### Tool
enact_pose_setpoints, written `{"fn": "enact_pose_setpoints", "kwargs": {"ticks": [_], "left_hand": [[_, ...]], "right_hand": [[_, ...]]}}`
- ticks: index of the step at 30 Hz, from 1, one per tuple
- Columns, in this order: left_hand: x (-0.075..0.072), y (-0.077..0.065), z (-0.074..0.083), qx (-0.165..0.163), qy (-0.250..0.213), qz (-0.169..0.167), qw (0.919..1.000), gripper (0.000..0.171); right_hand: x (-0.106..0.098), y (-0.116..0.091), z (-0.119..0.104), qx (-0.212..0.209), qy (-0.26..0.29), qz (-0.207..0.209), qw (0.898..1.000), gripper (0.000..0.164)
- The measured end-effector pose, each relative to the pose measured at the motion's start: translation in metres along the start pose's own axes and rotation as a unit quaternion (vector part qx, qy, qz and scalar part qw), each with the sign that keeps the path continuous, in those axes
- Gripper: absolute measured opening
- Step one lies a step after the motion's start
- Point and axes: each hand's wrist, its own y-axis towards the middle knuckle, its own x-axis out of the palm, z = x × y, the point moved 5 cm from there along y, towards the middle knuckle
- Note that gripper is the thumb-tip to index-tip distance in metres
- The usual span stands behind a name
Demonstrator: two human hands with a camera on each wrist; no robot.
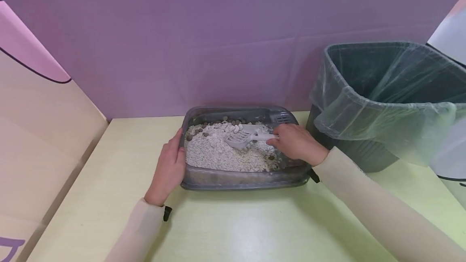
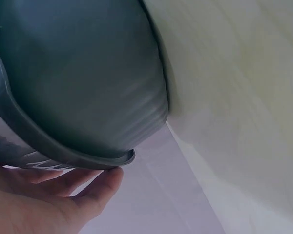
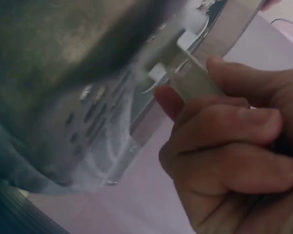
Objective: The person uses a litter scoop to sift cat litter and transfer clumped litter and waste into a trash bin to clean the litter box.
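Note:
A grey litter box (image 1: pixel 244 179) filled with pale granular litter (image 1: pixel 211 153) stands on the table. My right hand (image 1: pixel 295 142) grips the handle of a white slotted litter scoop (image 1: pixel 241 137), its fingers curled round it in the right wrist view. The scoop's head lies in the litter near the middle of the box. Pale lumps (image 1: pixel 237 127) sit by its far edge, and several brown lumps (image 1: pixel 198 131) lie along the back and left. My left hand (image 1: pixel 169 169) rests against the left rim, fingers fairly straight; the left wrist view shows fingertips touching the rim (image 2: pixel 73 158).
A dark grey bin (image 1: pixel 364 148) with a translucent bag (image 1: pixel 382 122) over its rim stands to the right, close to the box. Behind the box rises a purple wall (image 1: pixel 204 43). The pale yellow table (image 1: pixel 233 225) extends in front.

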Motion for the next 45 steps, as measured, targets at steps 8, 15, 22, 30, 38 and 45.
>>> {"fn": "enact_pose_setpoints", "kwargs": {"ticks": [8,15,22,30,38,45], "left_hand": [[-0.002,0.001,0.004,-0.005,0.013,-0.023,0.9996,0.053],[-0.002,0.001,0.004,-0.004,0.023,-0.025,0.9994,0.053],[-0.001,-0.001,0.002,-0.013,0.025,-0.029,0.9992,0.053],[0.000,-0.001,0.002,-0.023,0.018,-0.024,0.9993,0.053],[0.001,0.000,0.003,-0.029,0.014,-0.018,0.9993,0.053],[0.002,-0.001,0.001,-0.033,0.005,-0.012,0.9994,0.053]], "right_hand": [[0.011,0.022,0.004,-0.021,-0.009,-0.062,0.998,0.019],[0.011,0.033,-0.002,-0.038,-0.045,-0.121,0.991,0.032],[0.021,0.054,-0.036,-0.050,-0.047,-0.182,0.981,0.051],[0.032,0.054,-0.041,-0.044,0.007,-0.187,0.981,0.043],[0.014,0.006,-0.028,-0.066,0.039,-0.076,0.994,0.022],[0.023,-0.032,-0.011,-0.085,0.097,0.111,0.985,0.018]]}}
